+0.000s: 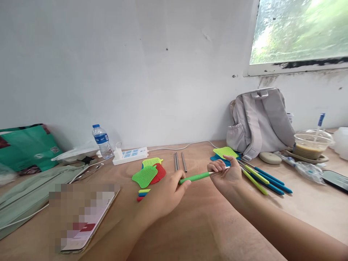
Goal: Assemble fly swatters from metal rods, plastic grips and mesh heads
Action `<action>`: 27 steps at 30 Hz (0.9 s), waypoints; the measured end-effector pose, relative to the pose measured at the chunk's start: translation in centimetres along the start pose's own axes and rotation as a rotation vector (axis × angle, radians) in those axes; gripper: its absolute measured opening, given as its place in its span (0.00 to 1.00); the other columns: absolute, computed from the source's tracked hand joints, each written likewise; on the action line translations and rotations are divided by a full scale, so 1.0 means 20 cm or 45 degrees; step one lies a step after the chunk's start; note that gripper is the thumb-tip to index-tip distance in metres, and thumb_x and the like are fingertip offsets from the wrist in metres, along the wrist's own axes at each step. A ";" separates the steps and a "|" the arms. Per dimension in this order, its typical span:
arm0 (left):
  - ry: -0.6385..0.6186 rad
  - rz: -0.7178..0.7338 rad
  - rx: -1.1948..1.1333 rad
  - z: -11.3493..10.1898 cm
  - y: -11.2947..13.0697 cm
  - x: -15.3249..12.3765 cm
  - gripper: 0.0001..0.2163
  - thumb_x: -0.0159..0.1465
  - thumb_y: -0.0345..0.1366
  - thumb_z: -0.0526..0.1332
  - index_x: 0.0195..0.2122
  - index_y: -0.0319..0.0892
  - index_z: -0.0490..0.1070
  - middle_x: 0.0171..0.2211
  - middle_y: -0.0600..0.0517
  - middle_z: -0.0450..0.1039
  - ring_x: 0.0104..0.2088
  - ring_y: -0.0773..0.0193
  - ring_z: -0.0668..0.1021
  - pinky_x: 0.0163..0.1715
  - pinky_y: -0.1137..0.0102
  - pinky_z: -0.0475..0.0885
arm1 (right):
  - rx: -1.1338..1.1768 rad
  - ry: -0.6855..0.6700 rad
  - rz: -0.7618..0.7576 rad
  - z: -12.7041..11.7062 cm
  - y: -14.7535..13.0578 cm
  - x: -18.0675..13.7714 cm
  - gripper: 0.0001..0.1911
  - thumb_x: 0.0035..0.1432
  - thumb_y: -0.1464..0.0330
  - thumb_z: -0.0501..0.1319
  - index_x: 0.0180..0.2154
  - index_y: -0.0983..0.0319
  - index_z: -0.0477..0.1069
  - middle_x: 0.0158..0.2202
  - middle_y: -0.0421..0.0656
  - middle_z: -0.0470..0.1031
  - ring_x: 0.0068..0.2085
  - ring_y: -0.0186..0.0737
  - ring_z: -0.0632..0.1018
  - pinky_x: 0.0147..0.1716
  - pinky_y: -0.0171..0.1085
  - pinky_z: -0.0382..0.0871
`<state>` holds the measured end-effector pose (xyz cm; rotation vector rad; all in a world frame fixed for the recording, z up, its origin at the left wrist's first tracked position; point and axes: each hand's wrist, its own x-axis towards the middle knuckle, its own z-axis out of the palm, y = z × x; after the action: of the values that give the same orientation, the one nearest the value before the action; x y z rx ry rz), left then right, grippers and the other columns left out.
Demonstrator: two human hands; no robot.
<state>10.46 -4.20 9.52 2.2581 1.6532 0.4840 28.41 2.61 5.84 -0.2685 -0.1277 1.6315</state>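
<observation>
My left hand (165, 194) grips the lower end of a green handle (195, 177) above the wooden table (201, 224). My right hand (225, 174) pinches the thin metal rod sticking out of the handle's other end. Loose mesh swatter heads in green and red (149, 173) lie just left of my left hand, with small coloured caps (143, 194) below them. Three grey metal rods (179, 161) lie beyond my hands. To the right rest finished swatters: a green and blue head (225, 153) and green and blue handles (262, 179).
A grey backpack (261, 121) leans on the wall at the right, beside a lidded drink cup (312, 143) and a phone (335, 179). A water bottle (102, 140) and power strip (130, 155) sit at the back. A blurred phone lies front left, a green bag (27, 146) far left.
</observation>
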 end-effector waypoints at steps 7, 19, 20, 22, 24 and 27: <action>-0.076 0.093 0.299 0.04 0.03 0.00 0.09 0.66 0.39 0.42 0.36 0.44 0.58 0.27 0.53 0.69 0.24 0.64 0.72 0.18 0.73 0.56 | -0.064 -0.068 -0.092 -0.04 -0.03 0.01 0.22 0.50 0.67 0.51 0.18 0.60 0.35 0.12 0.30 0.34 0.13 0.27 0.41 0.08 0.31 0.42; -0.131 0.110 0.563 0.06 0.01 0.04 0.12 0.67 0.40 0.42 0.38 0.42 0.61 0.22 0.51 0.71 0.20 0.59 0.74 0.14 0.73 0.53 | -0.153 -0.206 -0.096 -0.22 0.12 0.09 0.23 0.44 0.71 0.55 0.18 0.61 0.36 0.14 0.30 0.38 0.13 0.25 0.52 0.11 0.26 0.54; -0.117 0.120 0.537 0.07 -0.01 0.05 0.13 0.67 0.40 0.41 0.38 0.42 0.61 0.23 0.51 0.71 0.20 0.60 0.74 0.15 0.73 0.53 | -0.175 -0.222 -0.074 -0.22 0.14 0.09 0.22 0.44 0.70 0.55 0.19 0.61 0.37 0.14 0.30 0.42 0.14 0.25 0.56 0.14 0.27 0.58; -0.102 0.147 0.459 0.10 -0.04 0.06 0.14 0.67 0.41 0.39 0.38 0.42 0.61 0.27 0.49 0.72 0.22 0.60 0.74 0.16 0.73 0.56 | -0.199 -0.182 -0.026 -0.21 0.17 0.07 0.20 0.45 0.68 0.55 0.19 0.61 0.40 0.14 0.31 0.47 0.16 0.28 0.61 0.19 0.29 0.63; -0.098 0.166 0.366 0.11 -0.09 0.09 0.16 0.67 0.43 0.38 0.37 0.43 0.62 0.29 0.50 0.73 0.26 0.60 0.75 0.21 0.72 0.60 | -0.225 -0.101 0.010 -0.18 0.18 0.05 0.17 0.47 0.68 0.54 0.19 0.60 0.43 0.13 0.31 0.48 0.17 0.28 0.62 0.21 0.30 0.64; 0.011 0.076 0.273 0.06 -0.22 0.15 0.18 0.66 0.44 0.36 0.39 0.44 0.63 0.35 0.50 0.72 0.36 0.61 0.75 0.33 0.70 0.66 | -0.404 -0.016 0.082 -0.14 0.16 0.04 0.13 0.50 0.68 0.52 0.20 0.60 0.47 0.12 0.30 0.48 0.14 0.28 0.58 0.18 0.30 0.61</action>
<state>8.06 -0.07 6.85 2.4667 1.7189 0.3455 25.98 2.98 2.30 -0.5091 -0.3929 1.6747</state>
